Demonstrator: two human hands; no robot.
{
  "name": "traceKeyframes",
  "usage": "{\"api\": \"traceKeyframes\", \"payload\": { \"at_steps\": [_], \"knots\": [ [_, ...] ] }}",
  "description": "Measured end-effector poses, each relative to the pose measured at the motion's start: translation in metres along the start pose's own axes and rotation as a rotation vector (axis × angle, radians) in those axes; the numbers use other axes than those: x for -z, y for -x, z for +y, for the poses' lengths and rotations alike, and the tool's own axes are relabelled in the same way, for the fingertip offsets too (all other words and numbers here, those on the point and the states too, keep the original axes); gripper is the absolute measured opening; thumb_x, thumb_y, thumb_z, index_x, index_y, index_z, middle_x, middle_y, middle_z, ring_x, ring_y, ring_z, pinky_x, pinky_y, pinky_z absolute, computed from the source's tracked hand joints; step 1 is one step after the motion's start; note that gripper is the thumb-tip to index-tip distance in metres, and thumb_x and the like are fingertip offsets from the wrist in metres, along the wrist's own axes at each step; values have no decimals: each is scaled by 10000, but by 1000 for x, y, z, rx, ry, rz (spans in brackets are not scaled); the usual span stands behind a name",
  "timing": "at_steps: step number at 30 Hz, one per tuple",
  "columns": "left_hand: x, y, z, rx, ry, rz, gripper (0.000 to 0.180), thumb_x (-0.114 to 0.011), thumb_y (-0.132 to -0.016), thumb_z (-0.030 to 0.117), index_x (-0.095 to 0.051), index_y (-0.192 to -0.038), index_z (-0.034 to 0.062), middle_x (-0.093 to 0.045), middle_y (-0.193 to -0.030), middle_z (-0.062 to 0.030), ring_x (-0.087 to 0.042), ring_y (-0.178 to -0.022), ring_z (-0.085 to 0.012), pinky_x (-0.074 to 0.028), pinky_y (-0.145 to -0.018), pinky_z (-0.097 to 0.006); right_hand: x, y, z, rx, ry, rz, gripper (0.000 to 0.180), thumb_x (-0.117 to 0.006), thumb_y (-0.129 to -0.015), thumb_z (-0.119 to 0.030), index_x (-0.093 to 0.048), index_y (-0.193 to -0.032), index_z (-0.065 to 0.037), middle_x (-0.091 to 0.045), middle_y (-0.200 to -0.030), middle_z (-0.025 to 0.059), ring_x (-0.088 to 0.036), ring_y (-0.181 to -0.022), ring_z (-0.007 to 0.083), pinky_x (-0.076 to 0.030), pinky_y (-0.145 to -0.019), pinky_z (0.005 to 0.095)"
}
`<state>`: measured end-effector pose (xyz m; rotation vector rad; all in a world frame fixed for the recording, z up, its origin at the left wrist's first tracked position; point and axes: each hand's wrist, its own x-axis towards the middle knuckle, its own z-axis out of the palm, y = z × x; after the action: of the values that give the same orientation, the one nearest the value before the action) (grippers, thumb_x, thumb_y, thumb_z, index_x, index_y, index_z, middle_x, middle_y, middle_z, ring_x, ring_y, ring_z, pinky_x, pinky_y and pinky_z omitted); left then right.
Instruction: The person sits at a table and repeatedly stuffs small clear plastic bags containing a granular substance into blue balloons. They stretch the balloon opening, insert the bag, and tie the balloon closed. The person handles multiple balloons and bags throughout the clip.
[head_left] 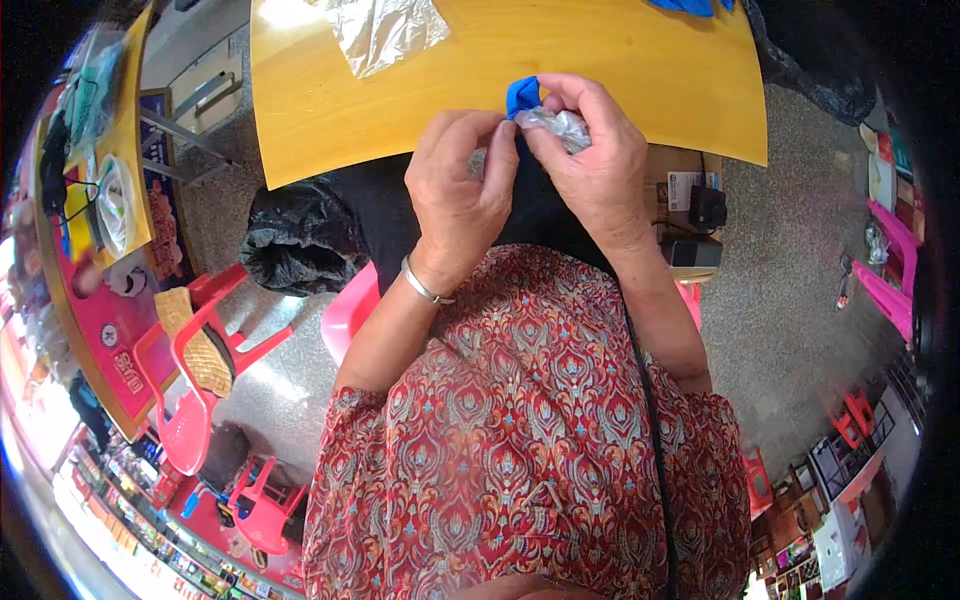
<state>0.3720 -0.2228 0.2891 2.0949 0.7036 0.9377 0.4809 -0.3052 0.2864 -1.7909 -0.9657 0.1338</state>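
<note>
My left hand [462, 185] and my right hand [590, 160] meet at the near edge of a yellow wooden table [640, 60]. Between the fingers of my right hand sits a small blue piece [521, 93] wrapped partly in crinkled clear plastic [556, 124]. My left hand's fingertips pinch the same plastic from the left side. A silver bangle [425, 286] circles my left wrist. Most of the blue piece is hidden by my fingers.
A loose sheet of clear plastic [385, 30] lies on the table's far left. More blue material [690, 6] shows at the top edge. A black bag [295, 240] sits on the floor left of me, a red plastic chair [200, 350] beyond it, a cardboard box [690, 215] at right.
</note>
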Motion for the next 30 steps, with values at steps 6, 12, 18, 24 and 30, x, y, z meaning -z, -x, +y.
{"api": "traceKeyframes", "payload": {
  "at_steps": [6,12,18,24,30],
  "knots": [
    [-4,6,-6,-108,-47,8,65,-671,-799,2,-613,-826,7,-605,-776,-75,-577,-645,-130,-465,-597,-237,-7,-2,1,38,84,31,321,-706,-689,-38,-583,-986,-39,-624,-837,98,-630,-780,275,-507,-708,360],
    [-13,16,-11,173,201,-28,94,-676,-787,15,-591,-825,3,-603,-766,-113,-603,-697,-214,-476,-653,-288,-12,6,11,-141,-120,127,243,-709,-692,-36,-603,-910,-38,-636,-820,97,-641,-724,225,-513,-661,337],
    [-12,11,-8,286,390,34,46,-635,-850,16,-591,-851,2,-599,-777,-42,-563,-718,-106,-456,-663,-237,2,1,0,-8,-235,26,144,-730,-731,-70,-635,-832,-31,-628,-833,86,-630,-746,204,-504,-669,302],
    [-4,4,11,436,768,62,51,-570,-925,43,-582,-950,0,-610,-881,-5,-533,-788,-50,-441,-724,-193,-4,13,-10,-7,-388,128,187,-751,-739,-81,-651,-893,-45,-617,-928,102,-624,-811,209,-502,-689,292],
    [-2,7,12,492,894,74,92,-553,-942,82,-571,-996,10,-619,-926,-28,-564,-836,-72,-463,-763,-215,2,11,-15,137,-235,-15,199,-737,-761,-81,-677,-948,-47,-594,-967,89,-621,-821,209,-514,-704,288]
  ]
}}
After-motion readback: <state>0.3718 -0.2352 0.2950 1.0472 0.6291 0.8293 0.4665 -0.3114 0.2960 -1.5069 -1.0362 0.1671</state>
